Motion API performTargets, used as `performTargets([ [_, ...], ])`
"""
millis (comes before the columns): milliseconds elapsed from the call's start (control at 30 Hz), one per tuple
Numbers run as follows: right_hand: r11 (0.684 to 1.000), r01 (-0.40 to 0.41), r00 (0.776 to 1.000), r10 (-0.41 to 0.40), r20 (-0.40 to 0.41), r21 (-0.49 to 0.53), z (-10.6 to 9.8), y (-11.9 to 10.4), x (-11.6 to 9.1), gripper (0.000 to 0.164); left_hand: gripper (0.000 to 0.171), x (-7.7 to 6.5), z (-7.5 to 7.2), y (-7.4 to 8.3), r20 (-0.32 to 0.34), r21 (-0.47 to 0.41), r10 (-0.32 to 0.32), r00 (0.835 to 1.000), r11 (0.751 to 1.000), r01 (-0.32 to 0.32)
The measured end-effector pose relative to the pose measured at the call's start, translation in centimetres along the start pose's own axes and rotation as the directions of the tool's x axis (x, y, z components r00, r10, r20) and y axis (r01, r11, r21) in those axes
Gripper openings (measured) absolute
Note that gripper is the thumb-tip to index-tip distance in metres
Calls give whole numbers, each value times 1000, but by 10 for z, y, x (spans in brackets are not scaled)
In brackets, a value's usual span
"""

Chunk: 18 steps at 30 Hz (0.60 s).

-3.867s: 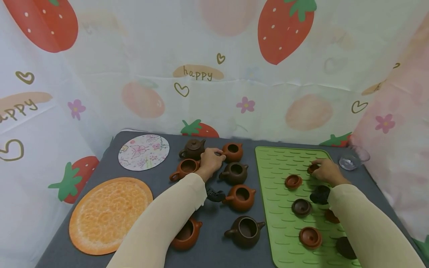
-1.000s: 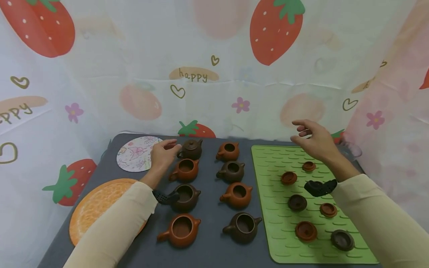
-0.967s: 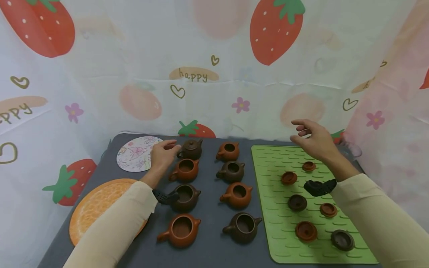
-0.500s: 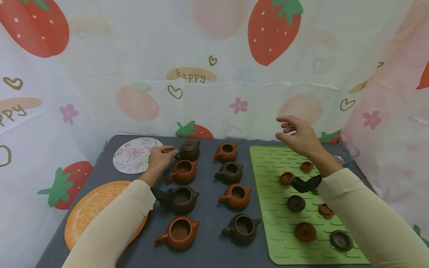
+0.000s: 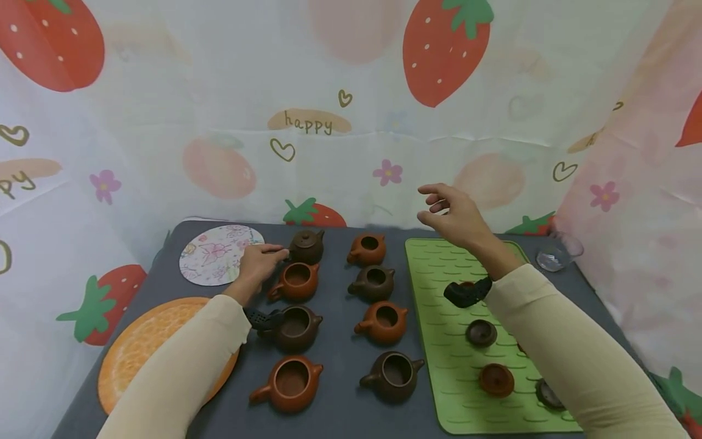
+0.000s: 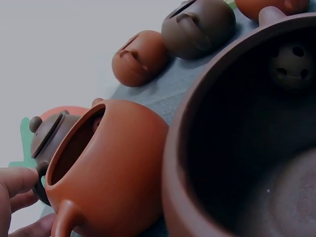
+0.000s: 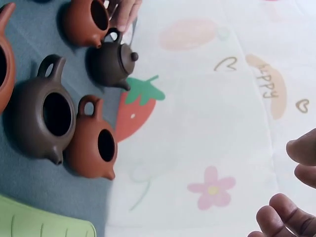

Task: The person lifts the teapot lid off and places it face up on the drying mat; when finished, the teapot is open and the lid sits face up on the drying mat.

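Observation:
My left hand (image 5: 258, 265) is at the handle of the dark brown lidded teapot (image 5: 306, 246), at the back of the left column. Its fingers (image 6: 17, 181) pinch that handle in the left wrist view, where part of the grip lies outside the frame. The teapot stands on the table with its lid on, spout to the right. Right in front of it sits an open orange-brown teapot (image 5: 298, 281). My right hand (image 5: 455, 213) hovers in the air behind the green mat, holding nothing, thumb and fingers loosely bent and apart.
Several lidless teapots (image 5: 392, 376) stand in two columns on the grey table (image 5: 340, 396). Teapot lids (image 5: 496, 380) lie on the green mat (image 5: 439, 341); my right forearm hides some. A floral disc (image 5: 203, 259), an orange disc (image 5: 128, 347) and a clear glass vessel (image 5: 554, 255) stand around.
Since about four seconds ago my left hand has gone from the middle teapots to the lidded teapot's handle. My right hand has left a lid on the mat, risen and drifted left.

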State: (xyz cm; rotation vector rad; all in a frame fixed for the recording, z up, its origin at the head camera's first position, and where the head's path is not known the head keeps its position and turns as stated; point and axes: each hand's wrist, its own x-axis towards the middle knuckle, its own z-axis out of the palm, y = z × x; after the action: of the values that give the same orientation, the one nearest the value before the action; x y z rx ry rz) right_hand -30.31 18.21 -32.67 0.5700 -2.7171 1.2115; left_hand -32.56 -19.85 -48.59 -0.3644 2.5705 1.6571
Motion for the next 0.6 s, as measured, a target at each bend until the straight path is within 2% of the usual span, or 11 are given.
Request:
performTargets([
  [600, 990, -71, 996, 63, 68, 118, 42, -7, 25, 43, 38, -2, -1, 0, 22, 52, -3, 1000, 999, 2],
])
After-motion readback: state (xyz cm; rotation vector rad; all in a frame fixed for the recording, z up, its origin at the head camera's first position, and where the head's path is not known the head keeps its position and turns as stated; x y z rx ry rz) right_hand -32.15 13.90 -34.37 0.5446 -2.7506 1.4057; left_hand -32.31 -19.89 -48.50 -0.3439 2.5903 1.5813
